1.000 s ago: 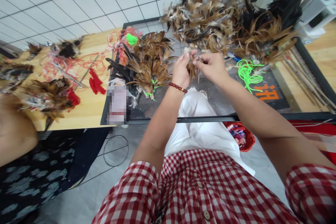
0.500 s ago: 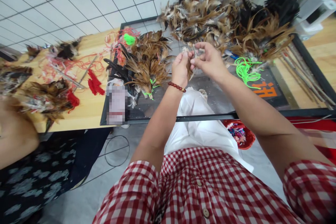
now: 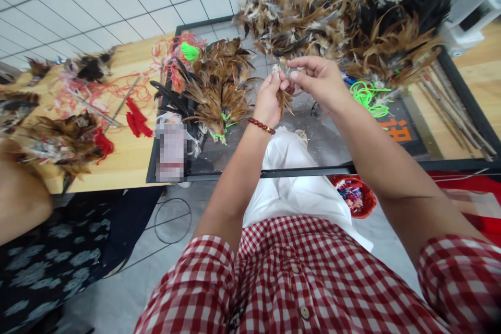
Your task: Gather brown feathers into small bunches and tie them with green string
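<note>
My left hand (image 3: 269, 98), with a red bead bracelet at its wrist, is closed round a small bunch of brown feathers (image 3: 285, 103). The pale quill ends (image 3: 276, 68) stick up above the thumb, and the brown tips hang below the fingers. Right beside it, my right hand (image 3: 319, 79) pinches what looks like a thin feather quill between thumb and fingertips, against the bunch. To the left lies a larger bundle of brown feathers (image 3: 223, 81) with bright green cord (image 3: 225, 124) at its base. Behind both hands rises a big heap of loose feathers (image 3: 301, 15).
Loops of green cord (image 3: 370, 96) and several thin sticks (image 3: 450, 109) lie at the right on the black-framed table. A red basket of scraps (image 3: 366, 206) stands below. At left, a co-worker's arm (image 3: 23, 193) is near feathers and red yarn (image 3: 138, 119).
My right hand has turned slightly, and its fingers have come lower and closer to the bunch. The view has shifted a little; my left hand keeps its hold.
</note>
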Available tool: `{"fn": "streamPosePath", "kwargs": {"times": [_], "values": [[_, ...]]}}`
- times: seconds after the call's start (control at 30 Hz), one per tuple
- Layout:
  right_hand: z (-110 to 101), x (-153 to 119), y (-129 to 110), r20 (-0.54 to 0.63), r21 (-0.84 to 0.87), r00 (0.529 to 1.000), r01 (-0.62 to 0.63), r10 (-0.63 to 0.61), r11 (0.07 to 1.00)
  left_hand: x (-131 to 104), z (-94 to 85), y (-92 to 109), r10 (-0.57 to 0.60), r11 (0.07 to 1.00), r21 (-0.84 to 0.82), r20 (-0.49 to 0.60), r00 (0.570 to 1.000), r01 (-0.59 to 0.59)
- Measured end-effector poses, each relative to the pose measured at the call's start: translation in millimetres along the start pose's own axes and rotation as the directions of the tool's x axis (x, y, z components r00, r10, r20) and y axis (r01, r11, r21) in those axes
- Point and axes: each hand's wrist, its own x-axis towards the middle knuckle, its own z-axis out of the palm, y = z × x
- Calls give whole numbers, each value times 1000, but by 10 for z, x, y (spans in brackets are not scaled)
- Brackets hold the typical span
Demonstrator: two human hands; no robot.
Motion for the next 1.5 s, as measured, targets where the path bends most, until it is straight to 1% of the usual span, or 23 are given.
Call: {"fn": "streamPosePath", "kwargs": {"times": [0.17,0.23,0.3,0.4,0.43,0.5,0.63,0.7,0.77,0.83,0.87,0.93,0.97,1.03,1.1,1.17,1.23,1.37,1.43,1.5], "values": [[-4,11,-27,-26,6,999,46,-46,999,-14,4,-27,-43,997,69,49,998,40],[-44,6,-57,-5,-3,998,63,-63,998,8,0,-43,-51,997,61,30,998,49],[-80,-5,-92,54,-4,996,78,-77,997,43,-16,-69,-33,996,83,-18,999,34],[-95,-21,-124,111,-7,990,92,-91,996,89,-55,-120,6,978,211,-63,998,7],[-91,-24,-124,102,-30,990,99,-96,995,97,-66,-136,16,967,254,-60,998,-1],[-81,-22,-110,47,-119,992,125,-120,985,102,-80,-160,28,948,319,-43,999,-12],[-76,5,-40,-64,-323,970,200,-232,925,90,-71,-169,19,928,372,7,1000,-20],[-76,28,4,-101,-331,960,215,-261,919,78,-57,-157,-8,929,371,19,1000,0],[-79,54,35,-138,-246,965,185,-223,952,61,-41,-139,-35,938,345,12,999,28],[-93,74,39,-159,-103,979,110,-125,989,41,-24,-117,-59,956,286,-7,998,58],[-106,77,28,-145,-34,987,58,-62,998,30,-16,-106,-72,965,250,-15,997,73],[-132,68,-14,-73,68,996,-39,44,997,9,-4,-87,-97,975,200,-16,995,98],[-142,56,-41,-23,92,996,-79,82,993,1,0,-82,-106,975,198,-5,994,105],[-146,25,-90,63,112,991,-126,119,986,-11,1,-80,-116,967,234,30,993,106],[-133,-2,-117,97,110,988,-131,121,985,-18,0,-87,-116,952,290,59,991,95],[-114,-14,-114,93,87,989,-123,115,989,-25,2,-94,-119,942,322,78,990,88],[-101,-9,-81,61,46,993,-105,102,993,-37,11,-95,-132,943,319,89,987,98],[-92,32,20,-6,7,997,-72,72,997,-57,31,-82,-173,958,245,87,981,147],[-89,50,51,-43,-8,997,-67,66,998,-54,27,-77,-171,962,227,67,983,152],[-93,58,53,-91,-41,995,-42,38,998,-45,16,-71,-158,963,224,25,987,149]]}}
